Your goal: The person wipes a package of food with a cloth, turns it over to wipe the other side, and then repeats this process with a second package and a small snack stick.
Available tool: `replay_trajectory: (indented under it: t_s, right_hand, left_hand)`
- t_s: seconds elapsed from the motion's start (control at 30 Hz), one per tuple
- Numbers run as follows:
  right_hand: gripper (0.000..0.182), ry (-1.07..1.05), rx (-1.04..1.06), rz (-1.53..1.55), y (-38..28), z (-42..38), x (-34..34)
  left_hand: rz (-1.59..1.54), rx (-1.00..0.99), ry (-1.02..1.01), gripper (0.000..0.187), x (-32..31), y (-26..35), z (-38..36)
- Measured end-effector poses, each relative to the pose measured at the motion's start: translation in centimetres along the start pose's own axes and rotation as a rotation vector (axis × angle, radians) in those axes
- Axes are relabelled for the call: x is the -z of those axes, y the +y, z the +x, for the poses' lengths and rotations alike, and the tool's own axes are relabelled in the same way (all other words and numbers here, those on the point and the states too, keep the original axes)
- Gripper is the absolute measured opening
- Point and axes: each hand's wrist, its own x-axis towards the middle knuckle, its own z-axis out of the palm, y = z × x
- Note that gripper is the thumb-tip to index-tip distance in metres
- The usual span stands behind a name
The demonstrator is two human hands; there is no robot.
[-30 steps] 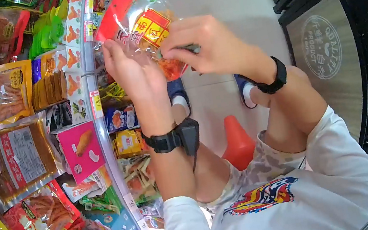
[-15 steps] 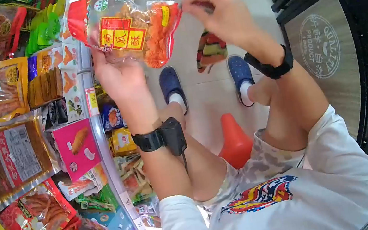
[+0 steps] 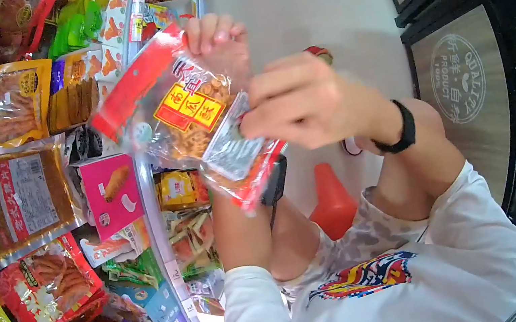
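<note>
Snacks (image 3: 189, 144) sit in a see-through packet (image 3: 189, 109) grasped by left fingers (image 3: 208, 34); whether right fingers (image 3: 276, 124) hold anything is unclear.

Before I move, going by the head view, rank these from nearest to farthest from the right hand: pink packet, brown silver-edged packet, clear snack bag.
1. Clear snack bag: just left of the right hand, closest by far.
2. Pink packet: farther left, among the shelf goods.
3. Brown silver-edged packet: left of the pink one, farthest.
</note>
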Motion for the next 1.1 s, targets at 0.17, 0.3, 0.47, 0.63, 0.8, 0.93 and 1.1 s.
replay_trajectory:
  t_s: [0.17,0.3,0.47,0.63,0.8,0.93,1.1]
  right_hand:
    - [0.007,0.134,0.023,-0.363,0.4,-0.5,-1.1]
    - [0.005,0.318,-0.229,-0.265,2.3,0.6,0.6]
    - [0.009,0.423,-0.478,0.036,2.2,0.7,1.3]
    - [0.012,0.076,-0.556,0.173,1.4,0.2,0.3]
    - [0.023,-0.1,-0.649,0.192,1.5,-0.5,1.8]
    - [0.031,-0.137,-0.674,0.025,1.2,-1.5,1.4]
    - [0.03,-0.165,-0.672,-0.219,2.5,-3.1,1.2]
  left_hand:
    - [-0.006,0.124,-0.169,0.024,2.3,-0.3,0.7]
    - [0.629,0.179,0.341,0.029,-3.4,-2.8,-0.9]
    - [0.823,0.153,1.056,0.038,-2.9,-4.2,-0.2]
    - [0.969,-0.053,0.904,0.043,-1.9,-0.7,-1.8]
    - [1.031,-0.206,1.289,0.027,-1.8,3.3,-1.2]
    - [0.956,-0.427,1.225,0.037,-2.5,3.5,-1.2]
    - [0.957,-0.375,1.329,0.048,-2.2,3.2,-1.5]
